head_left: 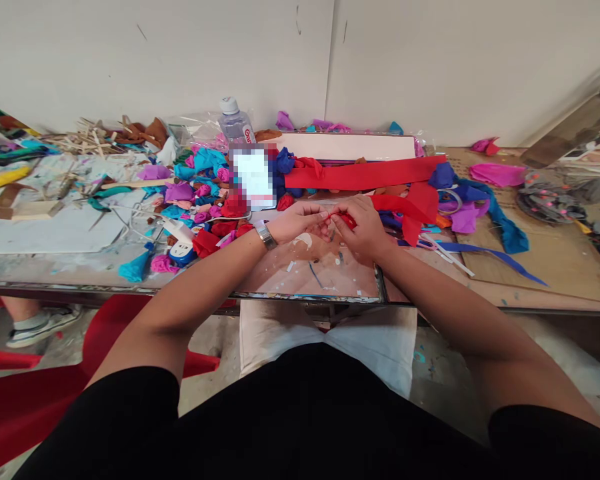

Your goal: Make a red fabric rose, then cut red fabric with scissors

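Observation:
My left hand [300, 223] and my right hand [361, 227] meet over the glass-topped table [310, 273], fingers pinched together on a small piece of red crepe paper [347, 219]. A metal watch sits on my left wrist. A long red paper strip [365, 175] lies just behind my hands, running right toward a folded red piece [416, 208]. To the left of my left hand lies a heap of small rolled paper flowers [205, 200] in red, pink, purple and teal.
A plastic water bottle [235, 123] stands at the back by the wall. Blue paper strips [495, 223] and magenta paper [497, 175] lie on the wooden board at right. Wood scraps [95, 137] are piled back left. A red chair [20, 393] and another person's shoe [40, 327] are at lower left.

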`<state>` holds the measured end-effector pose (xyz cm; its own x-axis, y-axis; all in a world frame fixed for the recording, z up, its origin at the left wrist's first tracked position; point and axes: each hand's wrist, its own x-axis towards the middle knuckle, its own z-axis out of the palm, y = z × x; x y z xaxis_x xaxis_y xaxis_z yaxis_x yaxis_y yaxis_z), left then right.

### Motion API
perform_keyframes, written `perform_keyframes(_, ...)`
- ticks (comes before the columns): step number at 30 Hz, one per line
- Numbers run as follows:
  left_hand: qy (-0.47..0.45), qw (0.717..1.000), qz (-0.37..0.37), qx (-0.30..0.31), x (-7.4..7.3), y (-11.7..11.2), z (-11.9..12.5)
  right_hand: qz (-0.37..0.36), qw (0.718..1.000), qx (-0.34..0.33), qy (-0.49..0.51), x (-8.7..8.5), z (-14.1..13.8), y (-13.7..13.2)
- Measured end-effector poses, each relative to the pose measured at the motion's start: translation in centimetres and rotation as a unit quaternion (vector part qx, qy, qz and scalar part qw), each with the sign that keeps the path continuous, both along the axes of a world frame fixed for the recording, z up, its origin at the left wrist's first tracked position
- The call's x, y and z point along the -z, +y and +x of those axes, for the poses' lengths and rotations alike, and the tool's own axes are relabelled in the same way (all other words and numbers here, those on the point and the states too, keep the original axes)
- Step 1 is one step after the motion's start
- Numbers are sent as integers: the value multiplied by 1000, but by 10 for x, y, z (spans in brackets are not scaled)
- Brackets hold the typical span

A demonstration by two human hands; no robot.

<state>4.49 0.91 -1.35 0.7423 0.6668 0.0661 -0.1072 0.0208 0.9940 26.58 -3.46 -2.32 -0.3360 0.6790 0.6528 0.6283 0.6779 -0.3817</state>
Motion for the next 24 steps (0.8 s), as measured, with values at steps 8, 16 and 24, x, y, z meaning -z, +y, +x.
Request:
perform_keyframes(8,39,998,54,4,-4,0,-3,9,1000,-2,-26,1,2,1)
perform_keyframes(16,104,959,254,-65,-9,-3,-4,12,999,27,-22,-1,0,-1)
perform_keyframes(24,206,809,529,-152,-7,-6,-7,-8,1000,26,-11,3,-2,-1)
